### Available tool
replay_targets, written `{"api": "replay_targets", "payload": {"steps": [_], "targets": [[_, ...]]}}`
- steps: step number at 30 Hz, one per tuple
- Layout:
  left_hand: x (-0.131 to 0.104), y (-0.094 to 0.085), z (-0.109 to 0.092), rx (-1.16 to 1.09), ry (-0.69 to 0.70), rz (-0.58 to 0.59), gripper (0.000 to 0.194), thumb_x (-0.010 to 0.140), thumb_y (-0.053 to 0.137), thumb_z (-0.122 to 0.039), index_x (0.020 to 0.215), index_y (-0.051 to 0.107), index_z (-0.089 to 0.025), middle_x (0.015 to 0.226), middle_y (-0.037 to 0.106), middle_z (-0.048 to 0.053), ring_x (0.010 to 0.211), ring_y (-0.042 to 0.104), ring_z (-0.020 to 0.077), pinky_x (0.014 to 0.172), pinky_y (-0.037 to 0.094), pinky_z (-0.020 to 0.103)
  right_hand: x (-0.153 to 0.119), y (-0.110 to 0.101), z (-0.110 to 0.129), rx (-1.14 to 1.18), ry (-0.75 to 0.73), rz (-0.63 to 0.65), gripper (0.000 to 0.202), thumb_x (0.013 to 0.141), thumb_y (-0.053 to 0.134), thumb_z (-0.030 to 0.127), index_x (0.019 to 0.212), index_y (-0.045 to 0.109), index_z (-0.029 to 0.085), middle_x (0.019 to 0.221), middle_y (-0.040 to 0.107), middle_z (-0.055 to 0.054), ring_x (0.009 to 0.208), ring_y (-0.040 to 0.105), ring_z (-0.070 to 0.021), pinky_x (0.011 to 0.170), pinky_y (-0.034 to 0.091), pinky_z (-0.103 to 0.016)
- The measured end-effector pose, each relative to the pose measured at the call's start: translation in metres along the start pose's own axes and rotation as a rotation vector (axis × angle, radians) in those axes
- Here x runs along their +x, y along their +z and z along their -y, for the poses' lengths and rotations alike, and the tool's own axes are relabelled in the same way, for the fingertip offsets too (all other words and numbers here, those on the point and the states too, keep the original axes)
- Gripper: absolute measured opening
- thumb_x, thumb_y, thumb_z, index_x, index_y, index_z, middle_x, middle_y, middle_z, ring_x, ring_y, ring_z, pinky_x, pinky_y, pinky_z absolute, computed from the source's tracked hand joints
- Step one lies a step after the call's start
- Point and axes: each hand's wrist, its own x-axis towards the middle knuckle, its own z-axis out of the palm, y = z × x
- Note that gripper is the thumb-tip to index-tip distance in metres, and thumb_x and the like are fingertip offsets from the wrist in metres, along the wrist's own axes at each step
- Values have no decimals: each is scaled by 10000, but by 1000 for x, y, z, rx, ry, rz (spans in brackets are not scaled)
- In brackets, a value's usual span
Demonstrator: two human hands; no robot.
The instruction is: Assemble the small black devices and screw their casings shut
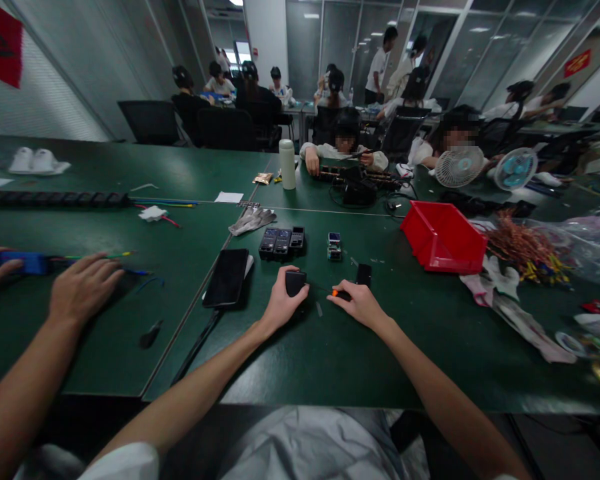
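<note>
My left hand (279, 298) grips a small black plastic box (295, 283) above the green table. To its right, my right hand (359, 303) is closed on a screwdriver (339, 293) with an orange and black handle; its thin shaft points left toward the box, and whether the tip touches it I cannot tell. A flat black piece (364, 274) lies just beyond my right hand. Farther back stand several black modules (281, 243) in a row and a small module with an exposed circuit board (334, 246). Left of my left hand rests a black phone (226, 278) with a cable.
A red bin (445, 237) stands at right, near copper wires (517, 247) and gloves (523, 323). Behind the modules are a grey glove (253, 220) and a pale green bottle (287, 165). At left, a co-worker's hands hold a blue tool (27, 263). Another person sits opposite.
</note>
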Motion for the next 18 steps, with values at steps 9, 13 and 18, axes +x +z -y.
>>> {"api": "replay_targets", "payload": {"steps": [9,13,18], "targets": [[0,0,-1,-2,0,-8,370,771,578,-335,1085,431,-207,880,494,2,734,487,118,697,422,246,0,0,1,10,1,1,206,850,565,365,917,577,171,838,642,-51,696,609,-160,637,474,-276],[0,0,-3,-3,-9,-22,367,763,581,-333,1076,441,-203,875,498,4,728,490,120,693,423,249,0,0,1,15,1,-7,209,848,567,368,916,582,170,839,644,-54,691,611,-160,628,476,-274],[0,1,-2,3,-12,-15,368,769,579,-332,1082,434,-204,873,502,1,720,489,115,688,422,243,0,2,-2,10,-3,-14,205,845,572,368,904,577,171,830,644,-48,698,611,-160,642,470,-272]]}}
